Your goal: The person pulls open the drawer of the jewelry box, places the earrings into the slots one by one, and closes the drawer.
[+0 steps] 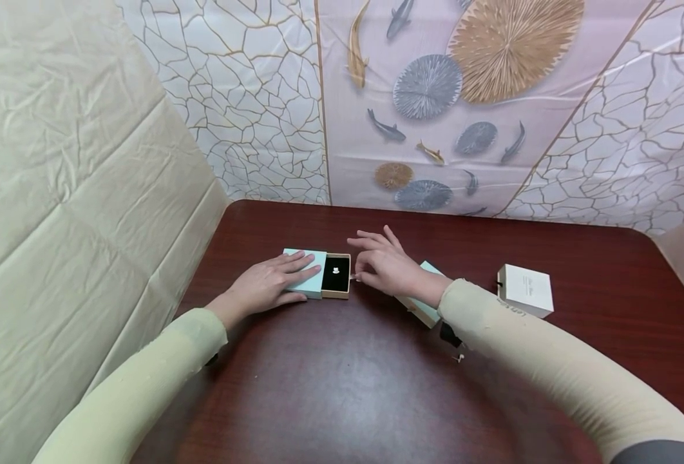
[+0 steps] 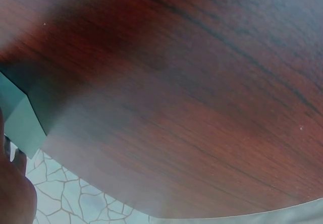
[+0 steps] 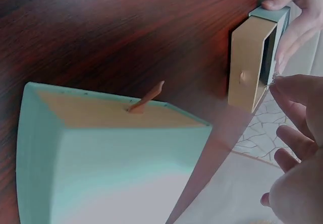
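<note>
My left hand [image 1: 278, 280] lies with straight fingers on a light-blue jewelry box [image 1: 313, 283]. In the left wrist view only part of that hand [image 2: 17, 188] shows beside the box. The drawer [image 1: 336, 296] is partly out on the right; a small white earring [image 1: 335, 270] sits on its black insert [image 1: 330, 281]. Just right of the drawer is my right hand [image 1: 385, 264]. In the right wrist view, its thumb and forefinger [image 3: 295, 88] pinch a tiny shiny piece [image 3: 275, 76] by the drawer's rim; its kind is too small to tell.
A second light-blue box [image 3: 126, 168] with a tan ribbon tab [image 3: 146, 99] is under my right forearm. Near it lie a black object [image 1: 449, 335], kind unclear, and a small white earring [image 1: 459, 357]. A white box [image 1: 527, 290] stands farther right. Patterned cloth hangs behind the table.
</note>
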`<state>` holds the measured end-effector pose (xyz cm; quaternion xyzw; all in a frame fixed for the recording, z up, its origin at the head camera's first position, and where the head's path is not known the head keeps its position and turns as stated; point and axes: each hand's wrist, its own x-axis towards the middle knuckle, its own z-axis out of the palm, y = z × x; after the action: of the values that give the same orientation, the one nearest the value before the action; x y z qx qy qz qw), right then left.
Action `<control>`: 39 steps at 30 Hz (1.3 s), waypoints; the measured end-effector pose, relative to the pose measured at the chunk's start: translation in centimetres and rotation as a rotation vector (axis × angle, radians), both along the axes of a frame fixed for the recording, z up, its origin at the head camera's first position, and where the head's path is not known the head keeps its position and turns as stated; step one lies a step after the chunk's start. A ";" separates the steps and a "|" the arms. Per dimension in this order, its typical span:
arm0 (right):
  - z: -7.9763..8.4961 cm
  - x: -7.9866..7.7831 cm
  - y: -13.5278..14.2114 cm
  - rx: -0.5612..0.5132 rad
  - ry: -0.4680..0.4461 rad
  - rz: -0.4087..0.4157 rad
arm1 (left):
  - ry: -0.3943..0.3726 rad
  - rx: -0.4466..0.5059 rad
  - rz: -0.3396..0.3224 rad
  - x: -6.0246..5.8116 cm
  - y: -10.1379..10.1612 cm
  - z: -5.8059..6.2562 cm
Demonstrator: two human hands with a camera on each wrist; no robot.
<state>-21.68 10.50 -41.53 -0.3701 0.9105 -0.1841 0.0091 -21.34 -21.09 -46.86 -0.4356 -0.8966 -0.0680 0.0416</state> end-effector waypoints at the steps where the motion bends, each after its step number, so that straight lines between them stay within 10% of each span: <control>1: 0.0 0.0 -0.1 -0.002 0.003 0.001 | -0.001 -0.002 0.001 0.0 0.0 0.0; 39: -2.7 -0.5 -3.7 -0.069 -0.074 -0.026 | 0.048 0.001 -0.008 -0.1 -0.1 -0.4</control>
<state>-22.22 6.80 -44.25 -0.3514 0.9074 -0.2290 0.0276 -21.45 -21.23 -47.24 -0.4408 -0.8935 -0.0583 0.0630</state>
